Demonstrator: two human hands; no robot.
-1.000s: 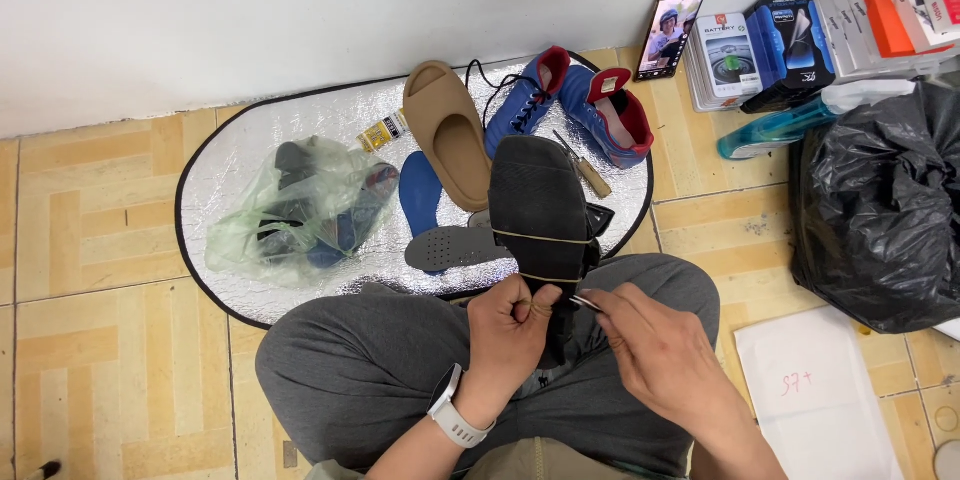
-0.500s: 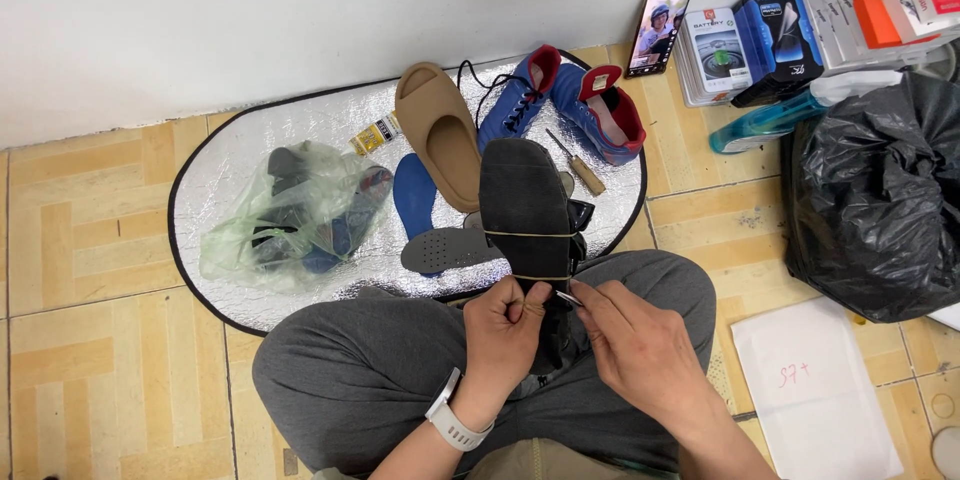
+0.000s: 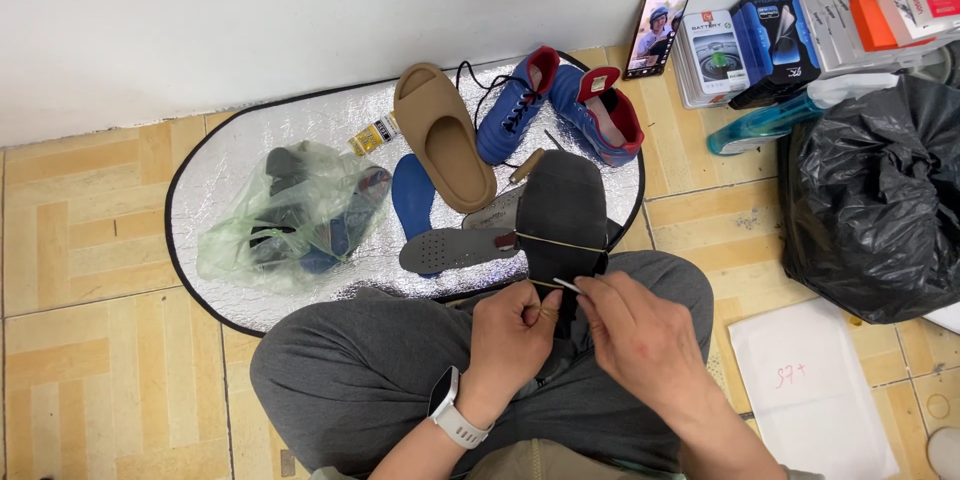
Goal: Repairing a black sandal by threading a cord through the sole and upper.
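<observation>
A black shoe [image 3: 562, 208] lies sole-up between my knees, with a tan thread stretched across its sole. My left hand [image 3: 512, 335] pinches the thread at the shoe's near end; a pale watch sits on that wrist. My right hand [image 3: 640, 340] is beside it and holds a thin light needle [image 3: 567, 285] pointing at the shoe's edge. Both hands rest over my grey trousers [image 3: 370, 380].
On a silver mat [image 3: 250, 155] lie a tan slide sandal [image 3: 440, 135], a pair of blue-and-red shoes [image 3: 560, 105], insoles and a green plastic bag of things [image 3: 290, 220]. A phone [image 3: 658, 30], boxes [image 3: 800, 20] and a black bag [image 3: 880, 200] stand right; white paper [image 3: 810, 390] lies on the tiles.
The view has shifted slightly. My hands stay at the shoe's near end; the right hand has drawn a little toward the left one with the needle.
</observation>
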